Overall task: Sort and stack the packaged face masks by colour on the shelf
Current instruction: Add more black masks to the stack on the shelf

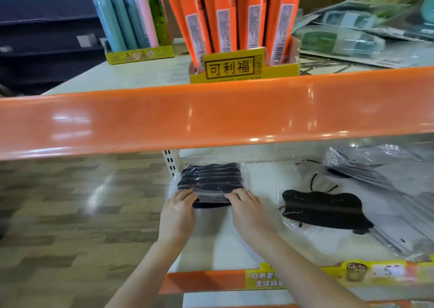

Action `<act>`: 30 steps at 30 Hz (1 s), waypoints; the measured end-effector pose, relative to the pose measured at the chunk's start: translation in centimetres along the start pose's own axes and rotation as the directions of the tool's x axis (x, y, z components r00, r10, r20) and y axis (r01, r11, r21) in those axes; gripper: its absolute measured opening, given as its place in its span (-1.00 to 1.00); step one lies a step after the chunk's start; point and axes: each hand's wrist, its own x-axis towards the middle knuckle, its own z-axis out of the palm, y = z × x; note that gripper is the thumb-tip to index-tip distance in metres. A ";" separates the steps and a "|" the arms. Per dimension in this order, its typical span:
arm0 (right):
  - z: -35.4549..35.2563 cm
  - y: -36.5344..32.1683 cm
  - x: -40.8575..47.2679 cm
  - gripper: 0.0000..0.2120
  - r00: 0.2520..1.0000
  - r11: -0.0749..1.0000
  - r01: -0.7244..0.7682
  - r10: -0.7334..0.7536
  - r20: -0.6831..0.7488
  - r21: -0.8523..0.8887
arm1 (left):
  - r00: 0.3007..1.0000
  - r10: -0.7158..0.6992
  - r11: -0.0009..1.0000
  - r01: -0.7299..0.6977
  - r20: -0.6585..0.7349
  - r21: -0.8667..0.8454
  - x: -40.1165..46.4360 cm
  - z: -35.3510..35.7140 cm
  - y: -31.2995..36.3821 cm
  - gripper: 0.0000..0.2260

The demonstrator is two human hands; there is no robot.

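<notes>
Stack of black packaged face masks (209, 181) sits at the left end of the lower shelf (223, 244), just beside the slotted white upright (171, 161), its long axis running left to right and its layered edges stepping back toward the rear of the shelf. The left hand (178, 210) holds the near left corner of the stack and the right hand (246, 208) the near right corner, fingers curled over the clear wrapping, so each grip is closed on the stack. To the right, well apart, a single black mask in clear wrap (325, 211) lies flat, its centre fold running left to right, partly overlapping a heap of grey packaged masks (385, 183) that is cut off by the right edge. The orange front rail (211, 117) of the upper shelf hides the rear of the lower shelf. Above it stands a yellow display box (244, 67) printed 可利福, holding orange packets whose barcode labels are too blurred to read. The lower shelf's price strip (270, 279) shows partial Chinese characters; the white tag beside them is illegible.
</notes>
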 end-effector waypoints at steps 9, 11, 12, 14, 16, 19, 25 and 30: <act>0.9 -0.8 -0.6 -0.64 0.999 0.994 -0.031 0.029 -0.019 -0.109 | 0.957 -0.017 0.996 -0.009 0.290 0.090 -1.9 1.1 2.3 -0.56; 1.1 -1.0 -0.7 -0.65 0.999 0.991 -0.029 0.026 -0.022 -0.129 | 0.944 -0.079 0.984 0.023 0.320 0.174 -1.8 1.1 2.9 -0.57; 1.2 -1.1 -0.9 -0.62 0.999 0.990 -0.035 0.033 -0.016 -0.134 | 0.939 -0.109 0.980 0.048 0.325 0.192 -1.7 1.1 3.1 -0.58; 1.5 -1.0 -1.2 -0.56 0.999 0.990 -0.037 0.036 -0.011 -0.134 | 0.939 -0.149 0.974 0.086 0.310 0.209 -1.7 1.1 3.4 -0.60; 1.1 -1.1 -1.3 -0.55 0.999 0.992 -0.045 0.046 0.012 -0.118 | 0.949 -0.155 0.974 0.099 0.275 0.206 -1.7 1.1 3.6 -0.61; 0.0 -1.0 -1.0 -0.59 0.996 0.997 -0.013 0.019 0.082 -0.074 | 0.947 -0.180 0.966 0.118 0.267 0.232 -1.5 1.4 3.9 -0.62; -2.5 1.3 -1.7 -0.72 0.999 1.000 -0.015 0.014 -0.047 -0.023 | 0.968 -0.081 0.990 0.050 0.236 0.135 -1.7 2.2 6.3 -0.73; -4.3 5.8 -4.9 -0.87 0.986 0.995 -0.051 0.037 -0.162 -0.084 | 0.986 0.106 0.994 -0.105 0.131 -0.010 -2.3 3.7 11.2 -0.69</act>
